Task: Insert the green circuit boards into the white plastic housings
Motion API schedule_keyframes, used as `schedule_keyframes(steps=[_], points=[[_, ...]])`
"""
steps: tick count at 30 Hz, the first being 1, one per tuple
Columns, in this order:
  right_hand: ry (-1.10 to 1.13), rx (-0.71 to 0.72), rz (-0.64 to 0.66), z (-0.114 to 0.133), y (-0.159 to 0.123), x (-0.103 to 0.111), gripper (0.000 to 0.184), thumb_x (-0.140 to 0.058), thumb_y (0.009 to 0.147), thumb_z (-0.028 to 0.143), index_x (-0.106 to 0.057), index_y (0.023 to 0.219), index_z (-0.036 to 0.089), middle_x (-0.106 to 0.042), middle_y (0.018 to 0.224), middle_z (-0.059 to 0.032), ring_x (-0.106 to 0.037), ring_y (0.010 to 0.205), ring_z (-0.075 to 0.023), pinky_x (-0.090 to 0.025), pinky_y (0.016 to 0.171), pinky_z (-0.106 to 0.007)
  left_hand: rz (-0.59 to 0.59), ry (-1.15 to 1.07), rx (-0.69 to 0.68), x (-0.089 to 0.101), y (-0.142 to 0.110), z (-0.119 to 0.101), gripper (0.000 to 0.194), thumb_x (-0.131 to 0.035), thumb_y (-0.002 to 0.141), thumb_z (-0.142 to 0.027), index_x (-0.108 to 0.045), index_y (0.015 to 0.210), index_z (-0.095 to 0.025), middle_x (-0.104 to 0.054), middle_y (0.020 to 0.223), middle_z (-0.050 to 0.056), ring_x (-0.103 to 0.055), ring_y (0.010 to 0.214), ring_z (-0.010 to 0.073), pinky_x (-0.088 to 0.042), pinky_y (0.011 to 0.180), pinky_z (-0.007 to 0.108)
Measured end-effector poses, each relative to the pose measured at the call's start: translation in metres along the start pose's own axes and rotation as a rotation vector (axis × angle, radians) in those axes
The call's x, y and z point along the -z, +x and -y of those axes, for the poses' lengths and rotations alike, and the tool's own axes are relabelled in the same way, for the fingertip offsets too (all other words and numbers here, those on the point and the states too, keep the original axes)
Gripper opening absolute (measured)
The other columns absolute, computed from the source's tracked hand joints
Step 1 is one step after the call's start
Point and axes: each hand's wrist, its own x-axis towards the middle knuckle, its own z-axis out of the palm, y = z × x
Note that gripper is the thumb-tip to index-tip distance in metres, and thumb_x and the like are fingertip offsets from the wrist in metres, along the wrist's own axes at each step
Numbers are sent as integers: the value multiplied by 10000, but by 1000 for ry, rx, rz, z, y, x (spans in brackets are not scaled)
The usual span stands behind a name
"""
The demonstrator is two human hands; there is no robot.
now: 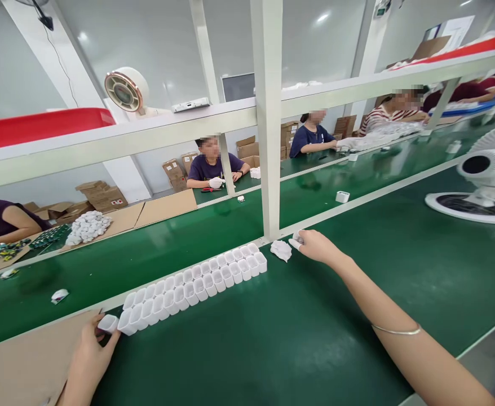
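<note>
Two long rows of small white open-topped plastic boxes (pixel 194 290) stand side by side on the green tabletop. At their left end my left hand (pixel 90 349) grips a single white box (pixel 108 323) between thumb and fingers, close beside the end of the rows. My right hand (pixel 315 246) is beyond the right end of the rows, its fingers closed, with white coverings on some fingertips. Something small and pale shows at those fingertips; I cannot make out what it is. Just left of that hand lies a crumpled white wad (pixel 281 250).
A pale upright post (pixel 268 124) rises behind the rows. Beyond runs a green conveyor belt (pixel 163 231) with scattered small white parts. A white fan (pixel 480 180) stands at right, flat cardboard (pixel 27 361) at left. Several co-workers sit across the belt near a white pile (pixel 89 226).
</note>
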Motion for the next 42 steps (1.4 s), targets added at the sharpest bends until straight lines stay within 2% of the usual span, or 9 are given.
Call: schedule_keyframes(steps=[5,10,18,22,33,42], points=[[-58,34,120,1,0,-9,152,-473,781,113,-619,790,153,-685,855,-98,-614,732,-200,-322,537,-239,-1,14,20,2,-3,-6,953,-461,554,-670,-415,1289,-65,-547,1258,236,-614,1044,402,-555,780,469],[-136,53,150,8,-1,-14,146,-501,763,111,-632,820,141,-677,860,-123,-629,773,-239,-305,539,-250,-13,3,-22,-2,-1,6,902,-486,605,-679,-411,1288,-94,-566,1229,214,-629,1014,375,-555,783,455],[-227,79,138,12,-2,-16,135,-527,815,175,-659,822,146,-670,798,-112,-642,744,-233,-348,588,-254,-17,-11,-25,-3,1,9,886,-495,609,-669,-414,1276,-92,-573,1215,219,-628,1014,385,-553,778,466],[-264,102,127,14,-1,-18,173,-493,800,131,-666,791,143,-680,789,-117,-648,742,-239,-357,594,-262,-15,-16,-21,-3,1,7,894,-493,602,-667,-408,1280,-90,-571,1213,220,-629,1009,383,-548,797,476],[-272,140,91,19,-1,-23,154,-505,789,144,-653,745,149,-682,757,-106,-646,723,-231,-331,583,-256,-14,-25,-27,-1,0,5,931,-494,585,-677,-406,1292,-79,-560,1227,219,-627,1003,370,-546,819,463],[-276,133,84,18,0,-23,135,-527,762,131,-649,708,148,-673,731,-103,-642,705,-228,-323,561,-255,-19,-15,-49,-4,1,11,898,-502,633,-675,-402,1304,-86,-570,1207,220,-624,1012,375,-555,790,470]])
